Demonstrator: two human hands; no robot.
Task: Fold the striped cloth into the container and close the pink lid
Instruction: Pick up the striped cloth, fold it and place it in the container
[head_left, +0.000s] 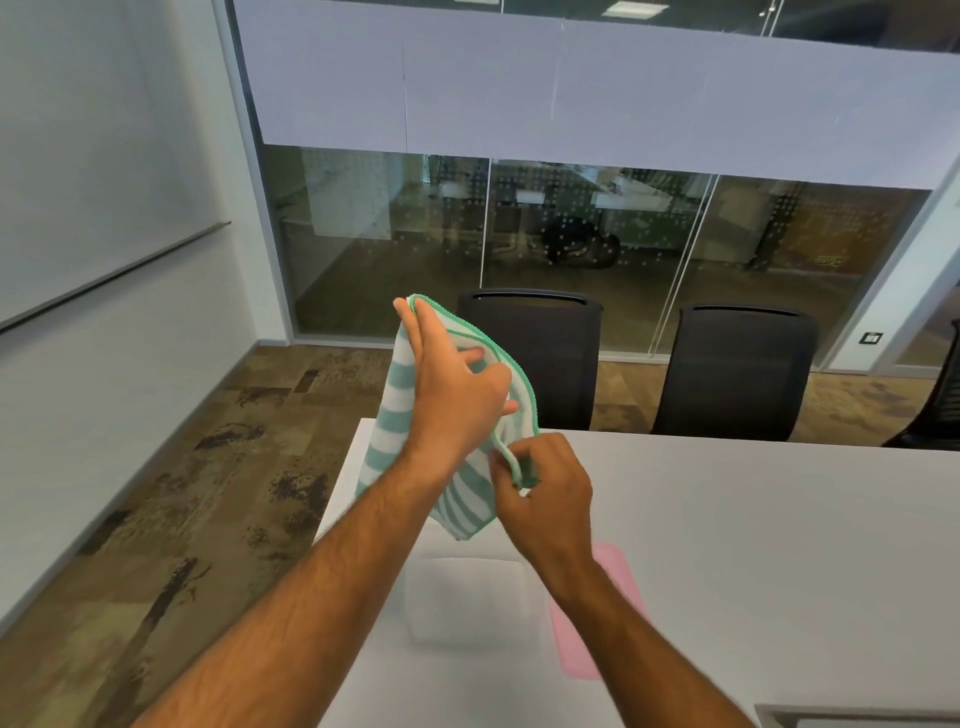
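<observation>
The green-and-white striped cloth hangs in the air above the table, doubled over. My left hand pinches its top corner with the fingers spread over the fabric. My right hand grips the green hem lower down, to the right. Beneath the cloth stands the clear, open container on the white table. The pink lid lies flat just right of the container, partly hidden by my right forearm.
Two black office chairs stand at the table's far side. A glass partition lies behind them. The table's left edge drops to patterned carpet. A grey object's corner shows at the bottom right.
</observation>
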